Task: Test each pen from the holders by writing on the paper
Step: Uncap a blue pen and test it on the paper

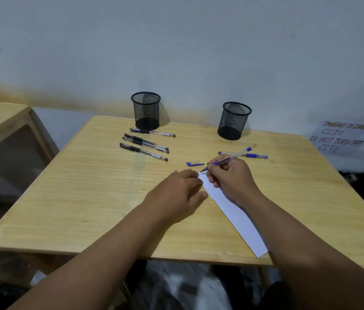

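Head camera view, looking forward and down at a square light wooden table (87, 198) set against a pale grey wall (176, 41).

The right hand (230, 175) grasps a clear-barrelled blue pen (228, 159) in a writing grip, fingers curled round the barrel near its tip. The tip points down-left and sits at the far end of a long narrow strip of white paper (234, 218); the pen's blue end points up and to the right. The strip runs diagonally from the middle of the table to its near edge, where its lower corner just overhangs. The left hand (178, 193) lies flat, palm down, fingers relaxed and straight, fingertips pressing the paper's far left edge.

Just beyond the hands a loose blue pen cap (195, 164) lies on the wood. To the right of it, behind the held pen, a second blue pen (252, 155) lies flat.

At the far left of the table four black-capped clear pens (145, 143) lie side by side, roughly parallel, in front of a black wire-mesh pen holder (146, 110). A second black mesh holder (234, 120) stands at the far right. No pens show inside either.

On the wall at the right, a white paper sign (341, 137) with red handwriting mentions CCTV. Another wooden piece of furniture (2, 117) stands at the left edge.
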